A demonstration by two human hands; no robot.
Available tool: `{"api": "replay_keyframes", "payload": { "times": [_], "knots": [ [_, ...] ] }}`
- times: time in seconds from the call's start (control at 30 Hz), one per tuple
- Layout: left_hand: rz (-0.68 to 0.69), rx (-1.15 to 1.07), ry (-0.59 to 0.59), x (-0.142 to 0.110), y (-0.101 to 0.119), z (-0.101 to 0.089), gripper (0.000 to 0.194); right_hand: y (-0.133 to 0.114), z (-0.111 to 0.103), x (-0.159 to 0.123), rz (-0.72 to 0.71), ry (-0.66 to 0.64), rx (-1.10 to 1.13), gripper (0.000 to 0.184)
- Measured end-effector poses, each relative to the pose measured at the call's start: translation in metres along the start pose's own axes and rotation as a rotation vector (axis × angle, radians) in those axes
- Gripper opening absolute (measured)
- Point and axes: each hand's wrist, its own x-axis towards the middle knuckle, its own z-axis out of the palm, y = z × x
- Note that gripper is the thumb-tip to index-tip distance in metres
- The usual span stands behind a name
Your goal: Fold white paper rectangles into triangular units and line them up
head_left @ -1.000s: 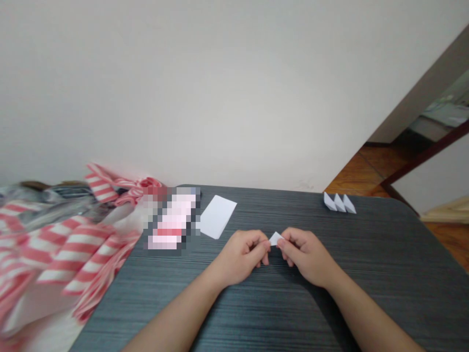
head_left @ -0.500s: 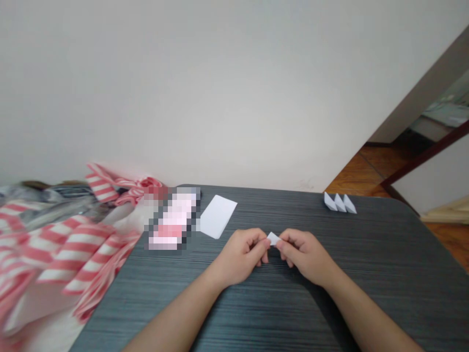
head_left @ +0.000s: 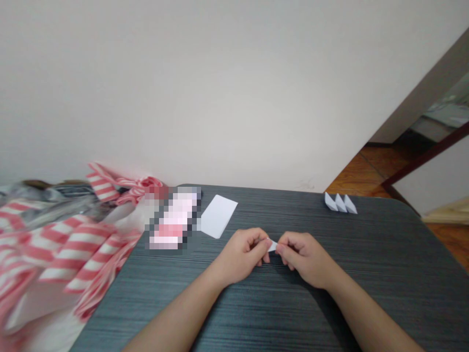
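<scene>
Small folded white paper (head_left: 272, 246) at lower centre of frame, held between the two hands. Left hand (head_left: 246, 256): grip pinched closed, thumb and finger on the paper's left end. Right hand (head_left: 307, 259): grip likewise closed on its right end. White rectangular sheet (head_left: 219, 216) left of centre, three folded white pieces (head_left: 340, 203) at right, all resting on dark desk (head_left: 238, 318)

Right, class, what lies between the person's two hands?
In the head view, a small white paper piece lies between the left hand and the right hand, pinched by both.
</scene>
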Motion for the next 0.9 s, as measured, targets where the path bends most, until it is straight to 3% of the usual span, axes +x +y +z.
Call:
{"api": "replay_keyframes", "payload": {
  "times": [0.53,0.9],
  "knots": [
    [-0.007,-0.020,-0.003,-0.0001,0.0011,-0.0008,0.026,0.0015,0.0008,0.0001,-0.026,-0.027,-0.002,0.025],
    [0.002,0.031,0.004,-0.0014,0.0007,-0.0016,0.028,0.0049,0.0009,0.0015,-0.042,0.053,-0.020,0.022]
  ]
}}
